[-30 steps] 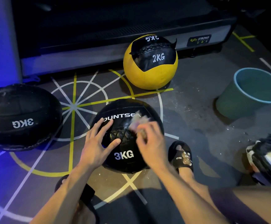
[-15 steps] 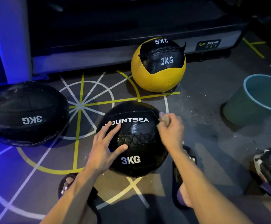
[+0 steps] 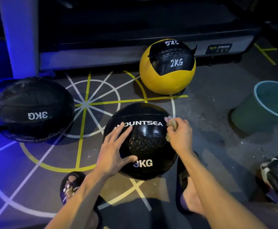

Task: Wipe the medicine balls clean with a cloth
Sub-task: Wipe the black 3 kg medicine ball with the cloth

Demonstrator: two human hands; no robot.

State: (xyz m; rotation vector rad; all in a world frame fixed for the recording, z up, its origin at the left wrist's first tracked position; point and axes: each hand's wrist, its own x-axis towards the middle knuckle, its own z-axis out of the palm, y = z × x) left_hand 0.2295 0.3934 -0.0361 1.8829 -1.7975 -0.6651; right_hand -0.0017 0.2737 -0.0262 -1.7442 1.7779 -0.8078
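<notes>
Right now my left hand (image 3: 113, 152) is lying flat, fingers spread, on the near black 3KG ball (image 3: 144, 139), while my right hand (image 3: 179, 134) is gripping a cloth (image 3: 172, 123) against its right side. Farther left is sitting another black ball (image 3: 34, 109); farther back a yellow 2KG ball (image 3: 167, 66); a bucket (image 3: 265, 104) is standing right.

Near black ball (image 3: 144, 141) — "OUNTSEA", "3KG"; left black ball (image 3: 34, 109) "3KG"; yellow ball (image 3: 166, 80) — "2KG".

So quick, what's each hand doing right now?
Left hand: open, fingers spread on the black ball.
Right hand: closed, gripping the cloth.
</notes>
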